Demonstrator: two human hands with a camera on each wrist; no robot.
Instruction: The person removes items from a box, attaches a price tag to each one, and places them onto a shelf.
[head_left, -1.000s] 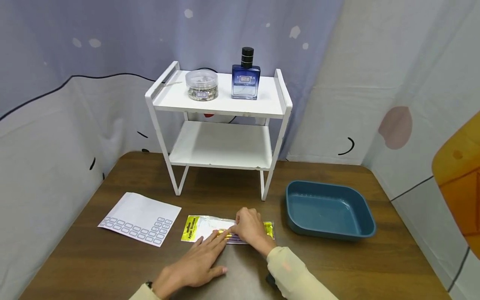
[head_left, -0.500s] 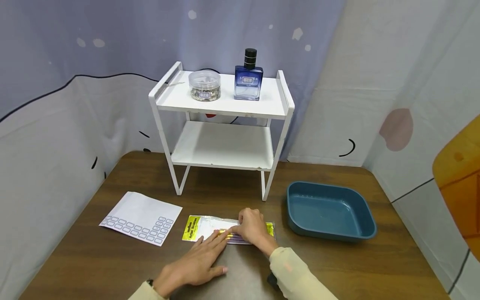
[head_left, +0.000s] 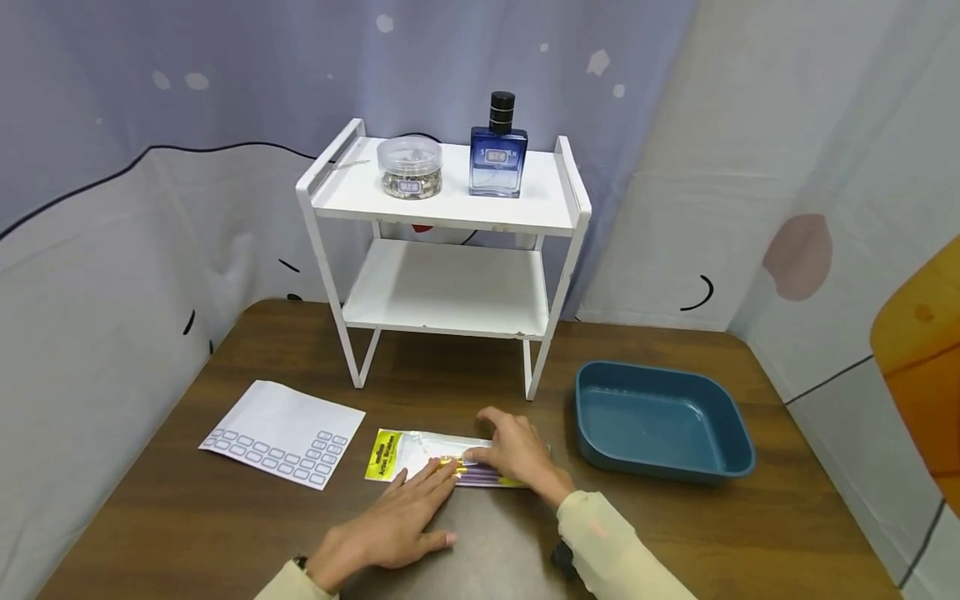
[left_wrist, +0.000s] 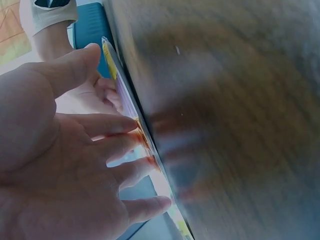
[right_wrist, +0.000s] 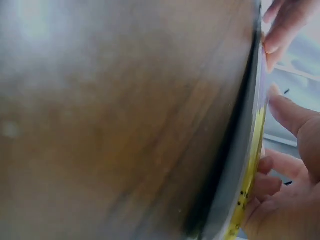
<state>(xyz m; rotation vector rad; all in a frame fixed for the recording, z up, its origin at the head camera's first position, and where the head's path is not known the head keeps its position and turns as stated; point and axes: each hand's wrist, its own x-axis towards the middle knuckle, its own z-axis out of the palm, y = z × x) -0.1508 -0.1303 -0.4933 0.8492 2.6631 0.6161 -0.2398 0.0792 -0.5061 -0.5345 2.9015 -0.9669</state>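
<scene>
A flat plastic packet of artist brushes point(head_left: 420, 454), with a yellow header and purple brush handles showing, lies on the table. My left hand point(head_left: 401, 521) is spread palm down, its straight fingertips resting on the packet's near middle. On the packet's right half rests my right hand point(head_left: 521, 454); its thumb touches the wrapper near the left fingertips, and its index finger is raised apart from the thumb. In the right wrist view the packet's yellow end point(right_wrist: 256, 140) runs beside the extended thumb point(right_wrist: 292, 110), while the other fingers bend loosely over it.
A sheet of printed labels point(head_left: 288, 429) lies at the left. Behind stands a white two-tier rack point(head_left: 450, 287), its top holding a clear lidded jar point(head_left: 409, 169) and a blue perfume bottle point(head_left: 498, 158). A teal tray point(head_left: 663, 471) sits at the right.
My right hand has shifted slightly right, and its index finger has lifted away from the thumb, uncovering more purple handles. The left hand stays in place on the packet.
</scene>
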